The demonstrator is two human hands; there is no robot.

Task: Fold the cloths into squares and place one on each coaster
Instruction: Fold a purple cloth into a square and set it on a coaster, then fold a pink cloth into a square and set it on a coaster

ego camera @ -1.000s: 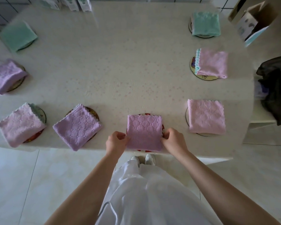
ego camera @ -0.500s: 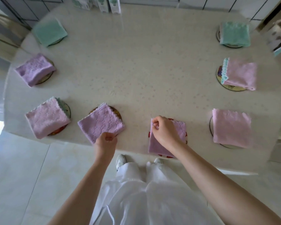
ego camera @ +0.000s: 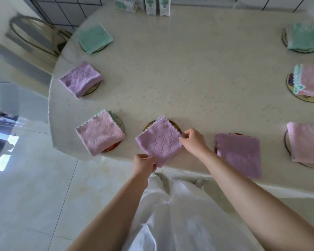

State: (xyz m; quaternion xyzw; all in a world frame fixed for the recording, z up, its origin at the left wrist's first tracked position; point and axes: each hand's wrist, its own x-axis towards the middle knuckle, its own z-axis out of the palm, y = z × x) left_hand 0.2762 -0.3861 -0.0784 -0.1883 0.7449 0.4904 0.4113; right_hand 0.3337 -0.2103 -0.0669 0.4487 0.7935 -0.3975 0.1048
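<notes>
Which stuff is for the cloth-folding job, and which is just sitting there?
For the job: lilac cloth, pinched by left hand and right hand; coaster under it; other folded cloths on coasters.
Just sitting there: cartons; chair.

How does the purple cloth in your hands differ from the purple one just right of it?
The held cloth sits turned cornerwise; the right cloth lies nearly square to the table edge. The left hand and right hand pinch the held cloth at opposite corners; the right cloth is untouched. Both are folded and purple.
</notes>
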